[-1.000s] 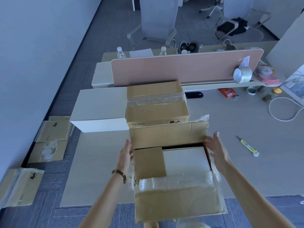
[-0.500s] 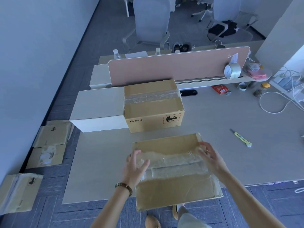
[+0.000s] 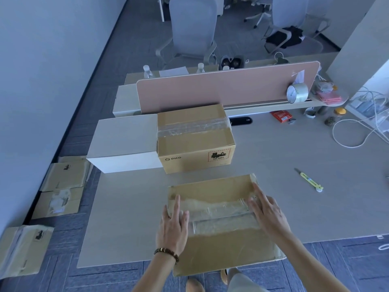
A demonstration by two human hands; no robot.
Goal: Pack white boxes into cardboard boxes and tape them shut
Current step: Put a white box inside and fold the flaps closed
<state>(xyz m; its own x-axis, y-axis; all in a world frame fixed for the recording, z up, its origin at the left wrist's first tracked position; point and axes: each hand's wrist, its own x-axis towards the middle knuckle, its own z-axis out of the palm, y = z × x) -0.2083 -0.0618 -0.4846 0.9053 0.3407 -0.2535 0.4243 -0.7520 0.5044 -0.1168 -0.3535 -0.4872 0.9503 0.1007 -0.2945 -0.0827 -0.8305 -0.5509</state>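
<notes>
Pressing flat with straight fingers, left hand (image 3: 171, 225) and right hand (image 3: 268, 214) cover the near cardboard box (image 3: 221, 245); taped PICO box (image 3: 194, 139), white box (image 3: 124, 142) stand beyond, utility knife (image 3: 309, 179) rightward.

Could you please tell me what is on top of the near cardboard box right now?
Both hands, left hand and right hand, press flat on its closed flaps, over old clear tape. Its contents are hidden.

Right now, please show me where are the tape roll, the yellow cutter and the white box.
tape roll (image 3: 297, 92): head view, on its round flat face.
yellow cutter (image 3: 309, 179): head view, middle of its handle.
white box (image 3: 124, 138): head view, on its top face.
</notes>
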